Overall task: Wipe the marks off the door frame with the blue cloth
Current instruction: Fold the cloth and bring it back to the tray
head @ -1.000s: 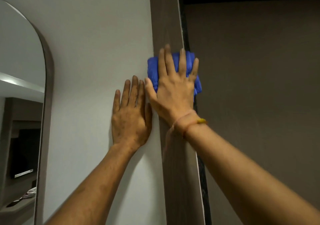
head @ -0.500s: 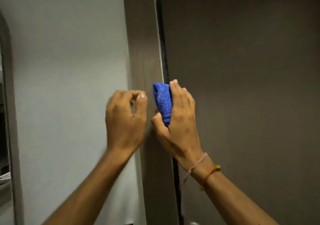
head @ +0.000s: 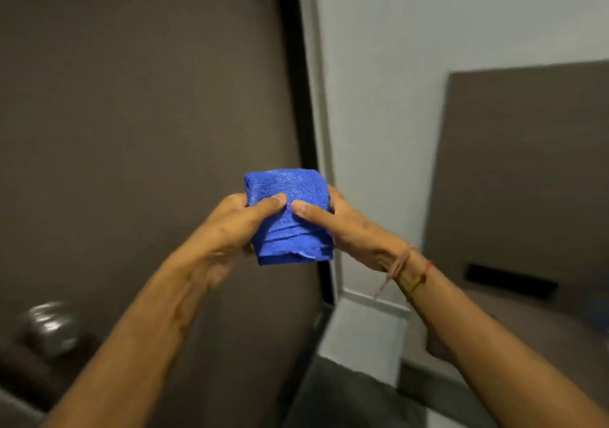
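Note:
The folded blue cloth [head: 288,216] is held up in front of me, away from any surface. My left hand [head: 230,229] grips its left side and my right hand [head: 349,229] grips its right side, both thumbs pressed on the front. Behind the cloth runs the dark edge of the door frame [head: 296,98] with a pale strip beside it. The brown door [head: 138,114] fills the left half of the view. No marks show on the frame in this blurred frame.
A shiny metal door handle [head: 49,325] sticks out at the lower left. A white wall [head: 395,65] lies right of the frame, with a brown panel [head: 527,170] carrying a dark slot [head: 509,284]. Floor shows at the bottom.
The view has swung right and down, past the left frame post. The cloth has come off the frame, and my left hand, earlier on the wall, now holds it together with my right.

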Motion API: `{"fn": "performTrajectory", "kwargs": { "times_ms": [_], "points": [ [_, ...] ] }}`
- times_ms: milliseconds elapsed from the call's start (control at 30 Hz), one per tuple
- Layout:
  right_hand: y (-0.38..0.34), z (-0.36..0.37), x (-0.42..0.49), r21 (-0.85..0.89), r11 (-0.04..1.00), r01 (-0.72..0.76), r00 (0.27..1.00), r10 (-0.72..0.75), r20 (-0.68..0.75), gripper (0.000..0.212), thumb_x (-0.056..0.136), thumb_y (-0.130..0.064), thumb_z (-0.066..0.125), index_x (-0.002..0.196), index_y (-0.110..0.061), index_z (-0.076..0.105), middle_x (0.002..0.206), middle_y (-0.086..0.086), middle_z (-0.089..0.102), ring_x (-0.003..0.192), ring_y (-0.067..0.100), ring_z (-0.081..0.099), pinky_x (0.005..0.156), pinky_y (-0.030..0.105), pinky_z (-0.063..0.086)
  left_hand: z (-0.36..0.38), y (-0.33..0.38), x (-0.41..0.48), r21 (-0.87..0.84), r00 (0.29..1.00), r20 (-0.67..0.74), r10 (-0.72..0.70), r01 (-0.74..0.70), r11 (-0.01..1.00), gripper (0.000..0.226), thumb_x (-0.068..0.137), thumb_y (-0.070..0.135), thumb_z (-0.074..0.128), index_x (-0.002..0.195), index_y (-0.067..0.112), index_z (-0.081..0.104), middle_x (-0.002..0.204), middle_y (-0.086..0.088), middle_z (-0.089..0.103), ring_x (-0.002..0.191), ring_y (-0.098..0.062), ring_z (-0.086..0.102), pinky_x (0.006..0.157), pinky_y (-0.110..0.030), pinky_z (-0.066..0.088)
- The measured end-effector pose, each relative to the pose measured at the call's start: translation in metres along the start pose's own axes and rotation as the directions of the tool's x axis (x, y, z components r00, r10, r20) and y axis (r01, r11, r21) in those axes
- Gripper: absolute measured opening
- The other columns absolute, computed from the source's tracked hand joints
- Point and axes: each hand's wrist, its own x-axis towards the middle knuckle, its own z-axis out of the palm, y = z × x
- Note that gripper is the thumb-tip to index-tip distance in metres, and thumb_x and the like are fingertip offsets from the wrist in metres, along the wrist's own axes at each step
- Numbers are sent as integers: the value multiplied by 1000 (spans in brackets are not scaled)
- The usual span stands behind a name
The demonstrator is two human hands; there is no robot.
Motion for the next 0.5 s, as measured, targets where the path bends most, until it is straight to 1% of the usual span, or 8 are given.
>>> {"fn": "performTrajectory", "kwargs": {
  "times_ms": [33,67,167,233,300,333,400,500],
  "points": [
    [22,-30,-12,73,994,-83,995,87,-45,45,88,-26,62,127,-8,49,120,12,63,100,19,66,90,34,56,29,-13,13,-21,998,59,-30,32,999,16,87,26,60,90,14,70,88,-6,75,77,-19,71,77,-36,56],
    [45,-63,-30,124,982,-145,981,159,-112,34,89,-24,60,119,-9,57,110,9,68,91,16,68,82,30,58,65,-26,26,-30,990,122,-73,77,997,15,88,25,60,92,14,69,90,-7,74,79,-20,71,79,-38,56],
    [105,-137,-71,232,945,-232,910,295,-290,26,87,-21,64,108,-5,66,96,7,72,82,15,70,76,28,59,155,-60,59,-69,921,289,-262,293,954,24,87,15,61,108,4,64,107,-19,70,99,-34,66,94,-53,50],
    [144,-188,-93,274,920,-281,835,375,-402,14,85,-19,67,96,-10,69,87,4,75,76,13,71,73,25,60,221,-87,86,-44,838,393,-379,428,903,29,84,6,61,113,4,61,108,-19,69,101,-36,64,95,-57,48],
    [174,-222,-107,303,897,-321,767,434,-472,3,85,-16,68,88,-14,67,74,-4,77,67,7,72,60,19,59,266,-114,107,14,774,438,-458,503,864,30,82,1,60,110,12,61,98,-11,70,90,-29,66,85,-50,54],
    [199,-250,-113,335,881,-334,726,467,-505,4,85,-16,68,88,-15,66,71,-7,77,66,6,72,56,17,57,299,-133,124,43,736,465,-492,537,843,31,82,0,59,107,18,61,94,-7,70,83,-24,67,76,-43,56],
    [243,-290,-124,380,844,-379,646,535,-545,12,83,-21,71,92,-19,63,74,-8,77,68,7,73,55,18,56,349,-168,153,83,678,497,-542,584,807,34,82,0,60,105,25,59,96,-4,70,80,-20,67,61,-33,56],
    [311,-344,-135,421,788,-450,574,616,-540,5,87,-20,66,90,-20,64,84,-3,74,67,4,71,54,17,54,417,-227,197,113,660,490,-569,599,793,30,84,2,62,108,20,57,96,-8,69,77,-20,67,52,-27,56]
  ]
}}
